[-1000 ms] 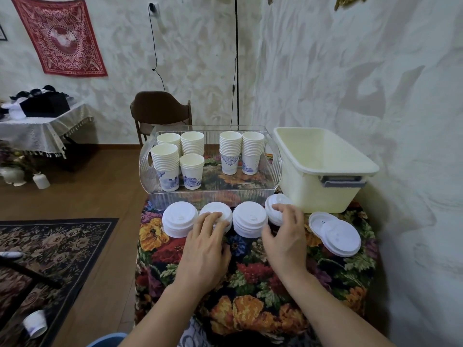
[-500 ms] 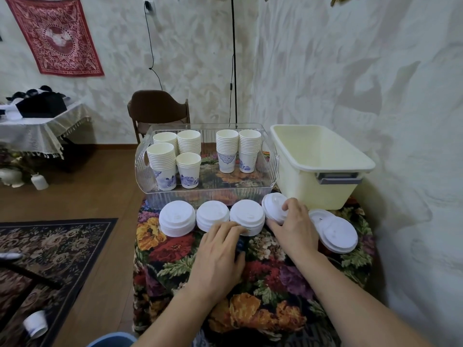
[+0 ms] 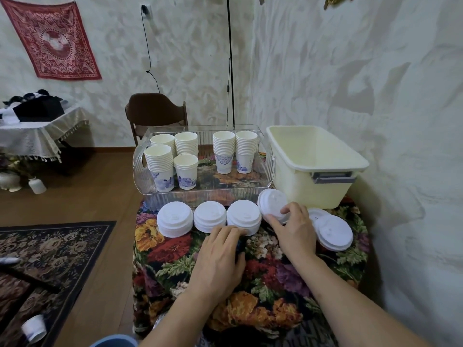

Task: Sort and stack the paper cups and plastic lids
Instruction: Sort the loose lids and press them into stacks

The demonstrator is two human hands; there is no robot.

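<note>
Several stacks of white paper cups (image 3: pixel 186 149) with blue prints stand in a clear plastic tray (image 3: pixel 208 196). In front of the tray lies a row of white lid stacks: left (image 3: pixel 174 221), middle (image 3: pixel 210 219), right (image 3: pixel 243 217). A fourth lid stack (image 3: pixel 271 202) is tilted up on its edge, with my right hand (image 3: pixel 294 227) gripping its lower rim. My left hand (image 3: pixel 220 256) rests flat on the cloth, fingertips touching the front of the right stack. More lids (image 3: pixel 333 232) lie at the right.
A cream plastic tub (image 3: pixel 318 169) stands to the right of the tray, close to the wall. The small table carries a floral cloth (image 3: pixel 263 284). A brown chair (image 3: pixel 155 113) stands behind it. One cup (image 3: pixel 33 328) lies on the rug at lower left.
My left hand drew back from the middle lid stack and shifted right to the front of the third stack. My right hand moved onto the tilted fourth stack.
</note>
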